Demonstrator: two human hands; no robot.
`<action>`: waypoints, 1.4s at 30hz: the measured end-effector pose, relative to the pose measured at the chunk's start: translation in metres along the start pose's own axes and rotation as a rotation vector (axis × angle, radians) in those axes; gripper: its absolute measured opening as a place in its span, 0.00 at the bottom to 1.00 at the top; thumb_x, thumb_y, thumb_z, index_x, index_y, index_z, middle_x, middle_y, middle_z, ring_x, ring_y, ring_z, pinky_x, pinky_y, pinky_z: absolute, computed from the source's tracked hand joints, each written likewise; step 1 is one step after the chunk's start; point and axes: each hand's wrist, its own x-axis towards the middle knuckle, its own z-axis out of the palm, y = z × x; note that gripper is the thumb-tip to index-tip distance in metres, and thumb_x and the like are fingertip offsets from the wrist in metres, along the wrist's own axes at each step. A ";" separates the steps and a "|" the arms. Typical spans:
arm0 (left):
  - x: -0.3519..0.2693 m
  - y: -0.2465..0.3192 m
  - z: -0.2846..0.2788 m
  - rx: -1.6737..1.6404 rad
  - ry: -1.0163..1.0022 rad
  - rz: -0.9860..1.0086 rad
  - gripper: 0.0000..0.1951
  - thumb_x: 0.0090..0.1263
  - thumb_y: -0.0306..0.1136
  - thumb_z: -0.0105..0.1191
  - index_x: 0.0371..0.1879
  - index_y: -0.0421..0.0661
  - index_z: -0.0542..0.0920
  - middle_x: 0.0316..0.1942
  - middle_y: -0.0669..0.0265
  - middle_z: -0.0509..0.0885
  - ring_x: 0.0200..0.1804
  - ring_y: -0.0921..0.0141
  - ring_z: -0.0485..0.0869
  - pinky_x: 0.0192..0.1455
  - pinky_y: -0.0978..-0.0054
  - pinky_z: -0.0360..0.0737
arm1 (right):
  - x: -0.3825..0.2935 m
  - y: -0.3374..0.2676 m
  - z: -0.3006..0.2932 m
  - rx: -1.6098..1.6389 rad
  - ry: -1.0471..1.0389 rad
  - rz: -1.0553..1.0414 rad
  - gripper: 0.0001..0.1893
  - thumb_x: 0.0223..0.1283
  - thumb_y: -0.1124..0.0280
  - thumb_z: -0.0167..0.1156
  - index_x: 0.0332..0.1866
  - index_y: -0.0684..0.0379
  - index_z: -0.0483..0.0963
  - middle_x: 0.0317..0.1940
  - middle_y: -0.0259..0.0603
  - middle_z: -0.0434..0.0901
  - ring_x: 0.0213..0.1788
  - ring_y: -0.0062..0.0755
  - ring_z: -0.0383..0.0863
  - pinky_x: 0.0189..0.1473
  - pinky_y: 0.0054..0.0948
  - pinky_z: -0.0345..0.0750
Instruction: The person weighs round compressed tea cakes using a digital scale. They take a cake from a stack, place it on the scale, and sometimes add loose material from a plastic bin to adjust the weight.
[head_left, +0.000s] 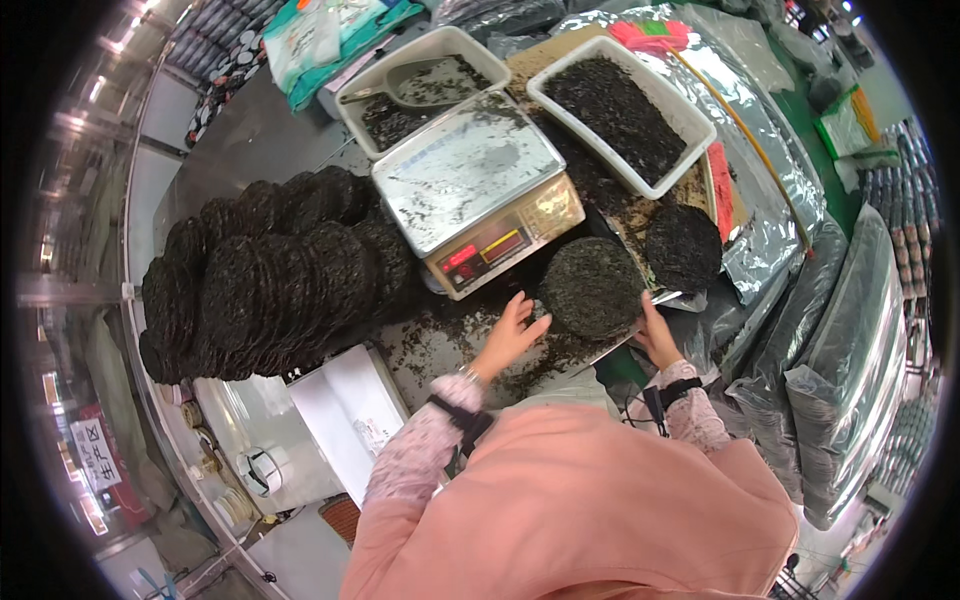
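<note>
A round, dark sheet of dried seaweed (592, 288) lies at the table's near edge, in front of a digital scale (469, 172). My right hand (658, 334) touches its right rim, the fingertips partly hidden there. To its left, my left hand (514, 337) is spread with nothing in it, fingers apart. Another dark round sheet (683, 247) lies to the right, beyond my right hand. Stacks of similar round sheets (277, 292) stand on edge at the left. Dark flakes are scattered over the scale's metal pan.
Behind the scale, a white tub (501, 66) holds flakes and a scoop (435, 81). Another white tub (555, 120) of flakes stands at the right. A white box (349, 412) is left of my left arm. Filled plastic bags (855, 367) stand at the right.
</note>
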 end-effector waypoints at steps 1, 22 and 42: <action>0.020 0.010 0.019 -0.147 0.036 -0.266 0.55 0.67 0.51 0.68 0.79 0.35 0.45 0.76 0.43 0.60 0.78 0.58 0.62 0.76 0.61 0.64 | 0.004 0.003 0.005 0.036 -0.035 0.032 0.27 0.65 0.32 0.58 0.44 0.49 0.72 0.22 0.21 0.60 0.25 0.15 0.59 0.41 0.29 0.70; 0.027 0.075 0.058 0.462 0.277 0.076 0.58 0.63 0.56 0.68 0.79 0.34 0.45 0.78 0.41 0.54 0.78 0.51 0.57 0.79 0.58 0.55 | 0.033 -0.015 -0.016 0.535 -0.741 0.046 0.26 0.73 0.52 0.60 0.67 0.58 0.72 0.66 0.38 0.76 0.67 0.36 0.74 0.71 0.44 0.70; -0.001 0.171 -0.020 -0.453 0.572 0.354 0.23 0.85 0.43 0.42 0.70 0.41 0.69 0.66 0.60 0.77 0.64 0.68 0.76 0.69 0.62 0.73 | 0.013 -0.083 -0.009 0.697 -0.640 -0.166 0.26 0.73 0.49 0.57 0.69 0.50 0.70 0.64 0.34 0.77 0.66 0.38 0.75 0.67 0.48 0.73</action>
